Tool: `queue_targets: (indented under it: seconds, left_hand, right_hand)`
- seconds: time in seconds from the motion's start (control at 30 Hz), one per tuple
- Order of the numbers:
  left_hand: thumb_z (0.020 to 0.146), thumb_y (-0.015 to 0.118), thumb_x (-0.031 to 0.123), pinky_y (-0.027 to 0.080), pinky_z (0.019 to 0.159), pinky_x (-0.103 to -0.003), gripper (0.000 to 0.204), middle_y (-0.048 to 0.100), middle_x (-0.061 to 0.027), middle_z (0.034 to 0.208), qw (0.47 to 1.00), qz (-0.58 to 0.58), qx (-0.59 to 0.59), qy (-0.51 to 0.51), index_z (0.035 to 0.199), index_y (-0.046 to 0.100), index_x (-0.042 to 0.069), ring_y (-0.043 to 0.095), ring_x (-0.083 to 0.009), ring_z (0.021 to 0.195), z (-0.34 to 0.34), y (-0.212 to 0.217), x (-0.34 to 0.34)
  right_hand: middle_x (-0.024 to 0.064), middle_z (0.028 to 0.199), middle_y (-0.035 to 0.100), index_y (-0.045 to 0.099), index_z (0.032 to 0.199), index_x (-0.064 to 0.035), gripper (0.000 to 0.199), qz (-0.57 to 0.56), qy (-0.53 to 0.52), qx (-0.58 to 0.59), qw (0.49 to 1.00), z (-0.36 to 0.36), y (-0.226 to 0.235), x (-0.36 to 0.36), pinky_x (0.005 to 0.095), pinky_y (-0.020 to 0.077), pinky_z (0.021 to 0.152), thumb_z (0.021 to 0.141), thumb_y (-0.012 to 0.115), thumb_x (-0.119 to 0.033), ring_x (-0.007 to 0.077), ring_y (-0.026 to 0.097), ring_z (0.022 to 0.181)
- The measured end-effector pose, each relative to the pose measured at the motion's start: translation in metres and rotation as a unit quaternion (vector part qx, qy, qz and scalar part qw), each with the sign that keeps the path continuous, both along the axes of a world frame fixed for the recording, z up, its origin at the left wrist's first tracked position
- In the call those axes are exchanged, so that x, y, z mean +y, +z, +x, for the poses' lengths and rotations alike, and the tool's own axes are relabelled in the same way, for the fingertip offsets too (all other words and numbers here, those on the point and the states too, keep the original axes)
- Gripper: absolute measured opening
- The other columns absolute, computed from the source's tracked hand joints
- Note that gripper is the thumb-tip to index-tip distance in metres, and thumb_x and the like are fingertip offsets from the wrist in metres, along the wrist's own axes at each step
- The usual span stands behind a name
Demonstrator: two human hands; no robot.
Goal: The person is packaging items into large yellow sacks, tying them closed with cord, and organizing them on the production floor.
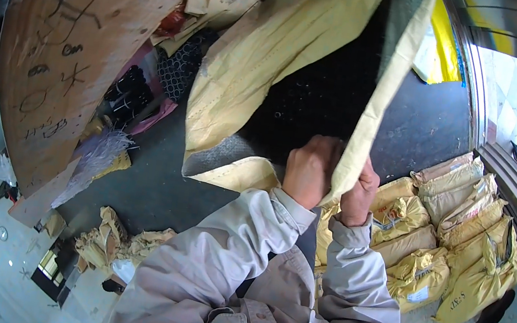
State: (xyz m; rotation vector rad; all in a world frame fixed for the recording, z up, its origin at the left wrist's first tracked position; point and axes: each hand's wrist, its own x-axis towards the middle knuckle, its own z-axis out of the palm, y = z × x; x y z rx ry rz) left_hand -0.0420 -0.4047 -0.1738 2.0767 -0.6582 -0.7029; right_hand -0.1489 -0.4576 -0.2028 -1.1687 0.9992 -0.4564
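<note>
A large yellow paper sack (273,63) is held upright, its mouth gaping toward me and showing a dark inside with a grey lining. My left hand (310,171) is closed on the near rim from the inner side of the mouth. On the outer side of the same rim, my right hand (358,193) is closed too, with the sack wall running between the two hands. Most of the fingertips are hidden by the paper and by the hands themselves. Both forearms are in pale grey sleeves. What the sack contains cannot be made out.
Under the sack is a dark table (134,190). A brown board (79,61) with handwriting stands at the left, beside piled cloth and plastic (142,90). On the floor at right lie several filled yellow sacks (418,279), near a metal door track (514,193). Crumpled paper (109,243) lies lower left.
</note>
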Motion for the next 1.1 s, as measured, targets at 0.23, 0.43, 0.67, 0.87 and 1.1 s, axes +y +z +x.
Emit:
queue_targets:
  seconds: [0.23, 0.43, 0.67, 0.87, 1.1]
  left_hand:
    - [0.067, 0.063, 0.016, 0.047, 0.052, -0.036, 0.014, 0.058, -0.0131, 0.07, 1.0, 0.024, -0.001, 0.004, 0.074, 0.057, 0.006, 0.058, -0.0315, 0.061, -0.001, -0.003, -0.009]
    - [0.065, 0.064, 0.017, 0.047, 0.052, -0.036, 0.016, 0.057, -0.0127, 0.068, 0.999, 0.027, -0.026, 0.003, 0.071, 0.056, 0.005, 0.058, -0.0307, 0.06, -0.009, 0.001, -0.012]
    - [0.069, 0.062, 0.014, 0.046, 0.052, -0.032, 0.015, 0.057, -0.0119, 0.069, 0.994, 0.034, -0.1, -0.029, 0.077, 0.054, 0.004, 0.058, -0.0269, 0.059, -0.008, -0.006, -0.01]
    - [0.078, 0.052, 0.014, 0.044, 0.062, -0.027, 0.01, 0.057, -0.0076, 0.076, 0.832, -0.147, 0.442, 0.302, 0.082, 0.053, 0.005, 0.055, -0.0193, 0.066, 0.003, -0.02, -0.006]
    - [0.083, 0.042, 0.013, 0.038, 0.074, -0.026, 0.013, 0.057, -0.0068, 0.082, 0.67, -0.237, 0.599, 0.369, 0.084, 0.052, 0.004, 0.052, -0.0156, 0.081, 0.041, -0.005, 0.007]
  right_hand:
    - [0.0072, 0.084, 0.056, 0.059, 0.095, 0.0023, 0.022, -0.077, 0.029, 0.027, 0.996, 0.009, 0.007, 0.004, 0.0228, 0.04, 0.07, 0.076, 0.051, 0.007, 0.0153, 0.052, 0.078]
    - [0.0028, 0.08, 0.051, 0.058, 0.092, 0.0012, 0.017, -0.119, -0.04, 0.014, 0.992, 0.012, 0.005, 0.015, 0.0216, 0.0386, 0.066, 0.076, 0.052, 0.002, 0.0116, 0.049, 0.073]
    - [0.0044, 0.082, 0.054, 0.058, 0.094, 0.0009, 0.02, -0.158, -0.039, 0.048, 0.986, 0.013, 0.006, 0.013, 0.0221, 0.0399, 0.066, 0.075, 0.053, 0.003, 0.0133, 0.052, 0.074]
    - [0.002, 0.085, 0.056, 0.055, 0.097, 0.0019, 0.018, 0.028, -0.094, -0.025, 0.995, 0.016, -0.004, 0.016, 0.0197, 0.041, 0.068, 0.08, 0.049, 0.003, 0.0102, 0.053, 0.074]
    - [0.005, 0.086, 0.056, 0.05, 0.101, 0.001, 0.025, 0.088, -0.118, -0.014, 0.989, -0.002, 0.002, 0.003, 0.0209, 0.042, 0.069, 0.077, 0.055, 0.003, 0.0117, 0.053, 0.078]
